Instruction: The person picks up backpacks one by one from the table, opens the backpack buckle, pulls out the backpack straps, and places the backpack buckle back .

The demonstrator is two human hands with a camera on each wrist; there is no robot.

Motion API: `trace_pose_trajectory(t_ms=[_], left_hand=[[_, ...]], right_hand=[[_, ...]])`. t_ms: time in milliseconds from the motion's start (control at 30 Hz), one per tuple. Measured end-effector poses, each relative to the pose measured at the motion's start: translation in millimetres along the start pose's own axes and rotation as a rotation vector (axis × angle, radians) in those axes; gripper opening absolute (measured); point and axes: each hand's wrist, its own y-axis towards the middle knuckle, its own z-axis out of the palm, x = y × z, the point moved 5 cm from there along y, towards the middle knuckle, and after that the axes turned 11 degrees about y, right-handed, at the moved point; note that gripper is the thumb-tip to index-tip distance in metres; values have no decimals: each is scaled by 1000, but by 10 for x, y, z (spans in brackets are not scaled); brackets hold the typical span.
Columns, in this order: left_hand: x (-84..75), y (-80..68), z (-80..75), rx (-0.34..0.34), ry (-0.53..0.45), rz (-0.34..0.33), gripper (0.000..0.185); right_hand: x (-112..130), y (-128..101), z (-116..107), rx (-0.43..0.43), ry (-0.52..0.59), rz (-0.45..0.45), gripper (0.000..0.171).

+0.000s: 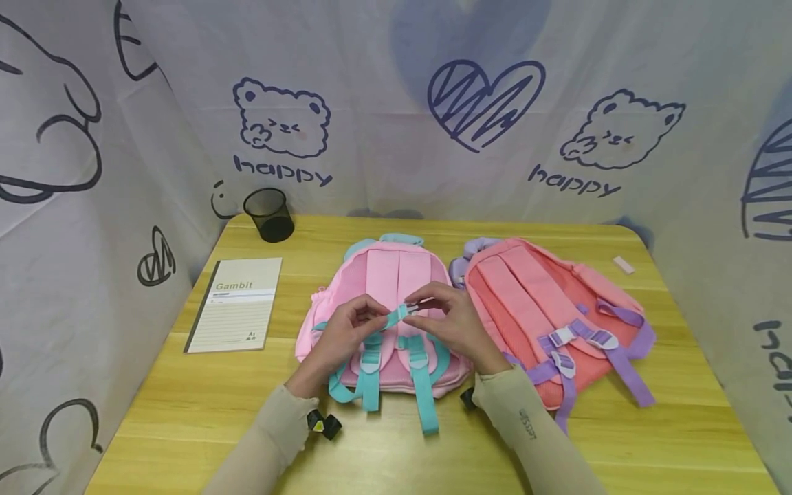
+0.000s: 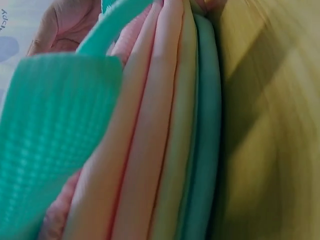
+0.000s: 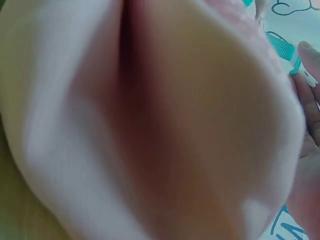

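A pink backpack (image 1: 353, 289) with teal straps lies back side up on the table. Above its middle, my left hand (image 1: 346, 330) pinches a short teal strap (image 1: 394, 317). My right hand (image 1: 454, 320) pinches the pale buckle (image 1: 411, 309) at the strap's other end. Two teal webbing straps with white adjusters hang over the bag's lower edge. Layered pink, yellow and teal fabric (image 2: 165, 125) fills the left wrist view, with a blurred teal strap (image 2: 60, 130) in front. Blurred pink fabric (image 3: 215, 110) covers most of the right wrist view, partly hiding my right hand.
To the right lies a coral backpack (image 1: 520, 302) with purple straps, close against the pink one. A notebook (image 1: 238, 309) lies on the left, and a black mesh cup (image 1: 269, 216) stands behind it. A small pale piece (image 1: 623, 265) rests at the back right.
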Motion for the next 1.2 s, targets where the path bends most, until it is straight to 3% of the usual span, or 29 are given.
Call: trace_pose_trajectory(t_ms=[400,833,1033,1200], left_hand=[[-2,65,-51,-36,111,-5,16],[71,159,-84,-139,262,21,8],[110,161,-81,-153,317,13,6],[168,159,-74,-150,366,-5,6]], right_hand=[[-138,91,-70,12,-103,110,28],[-332,164,-92,30,-223,147,26],[-413,179,-101,31,-298,182,26],[-508,165,-98,54,-298,214,27]])
